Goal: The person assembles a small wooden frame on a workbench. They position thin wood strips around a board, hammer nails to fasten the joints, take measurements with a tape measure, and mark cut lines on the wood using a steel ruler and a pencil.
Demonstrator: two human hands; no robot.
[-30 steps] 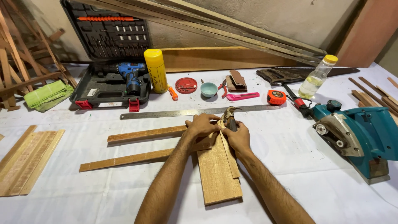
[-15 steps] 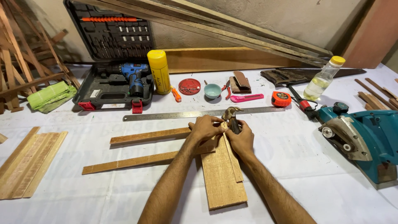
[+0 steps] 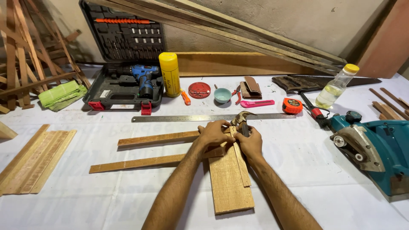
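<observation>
White-covered bench (image 3: 298,170): my left hand (image 3: 214,133) and right hand (image 3: 250,142) together, clamped on thin strip (image 3: 240,159) atop wood board (image 3: 228,183), hammer (image 3: 242,119) touching right fingers.

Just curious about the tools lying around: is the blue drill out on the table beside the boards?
No, the blue drill sits inside its open black case at the back of the table, well away from both hands.
</observation>
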